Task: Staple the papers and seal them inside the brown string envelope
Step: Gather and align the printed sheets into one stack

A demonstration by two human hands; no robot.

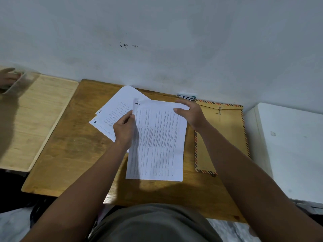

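The left hand pinches the left edge of the printed sheet, the right hand its far corner. Better to align it with the loose sheets first.

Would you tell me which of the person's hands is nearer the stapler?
Right. The right hand is just in front of the stapler; the left hand holds the papers to its left.

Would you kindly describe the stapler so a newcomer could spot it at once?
Follow the wooden desk's far edge along the wall. The stapler lies there, just beyond the right hand, by the brown envelope's corner. It alone is small, silver and teal, not flat paper.
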